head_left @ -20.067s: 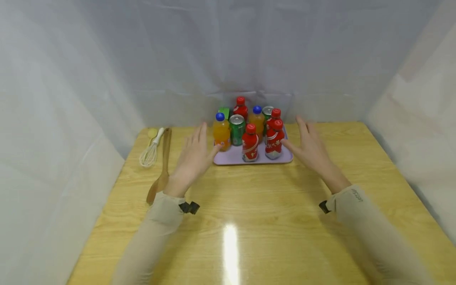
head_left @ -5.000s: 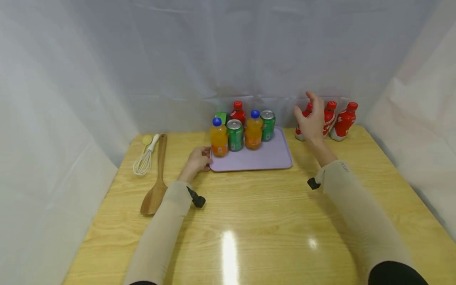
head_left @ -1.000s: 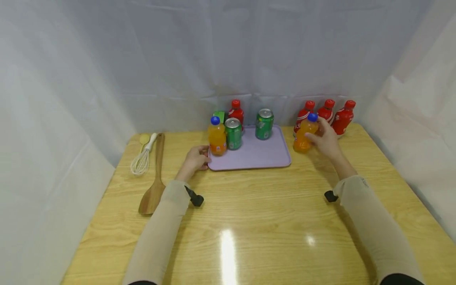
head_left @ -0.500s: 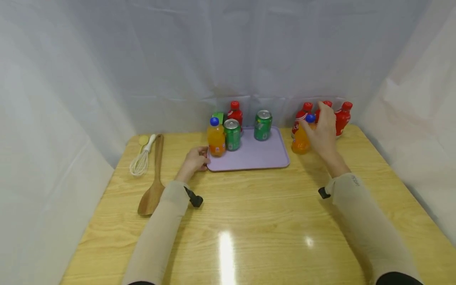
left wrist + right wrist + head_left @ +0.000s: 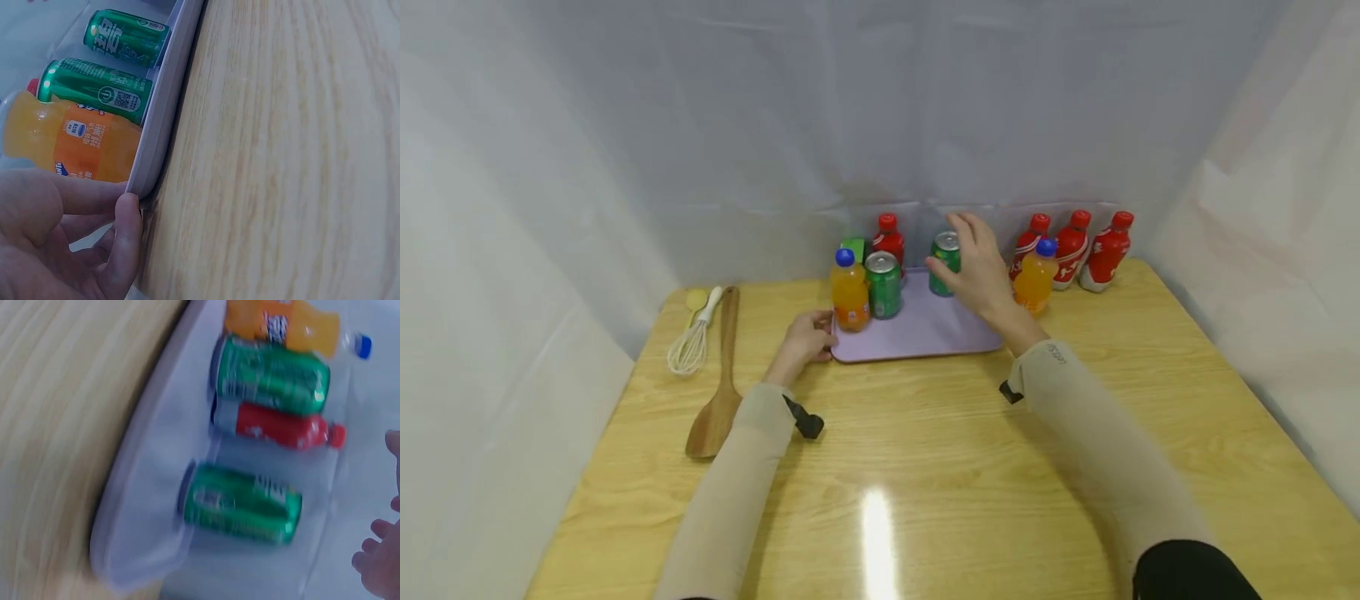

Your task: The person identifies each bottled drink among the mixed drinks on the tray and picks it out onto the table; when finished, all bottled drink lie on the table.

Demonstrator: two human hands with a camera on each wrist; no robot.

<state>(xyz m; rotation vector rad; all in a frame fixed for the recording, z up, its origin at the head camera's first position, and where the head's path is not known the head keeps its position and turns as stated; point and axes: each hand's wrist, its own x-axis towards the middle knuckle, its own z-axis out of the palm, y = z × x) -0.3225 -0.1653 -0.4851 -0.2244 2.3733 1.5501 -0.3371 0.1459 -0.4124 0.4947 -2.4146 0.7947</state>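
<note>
At the lilac tray's (image 5: 917, 333) left end, my left hand (image 5: 807, 337) pinches the rim, thumb and forefinger at the corner in the left wrist view. My right hand (image 5: 979, 271) is over the tray's right side with fingers spread and nothing in it. Just left of it stands a green drink can (image 5: 943, 262), partly covered by the hand in the head view. Also on the tray are an orange soda bottle (image 5: 850, 292) with a blue cap, a second green can (image 5: 883, 286) and a red-capped bottle (image 5: 889, 242) behind.
Right of the tray stand several red bottles (image 5: 1105, 252) and an orange soda bottle (image 5: 1036, 277). A green box (image 5: 853, 247) shows behind the tray's left side. A wooden spatula (image 5: 722, 383), a whisk (image 5: 692, 337) and a yellow utensil (image 5: 696, 298) lie left. White sheeting encloses the table.
The red bottles and one orange soda bottle have gone from the tray to the table's right. My right hand has let go of that orange bottle and moved left to the can.
</note>
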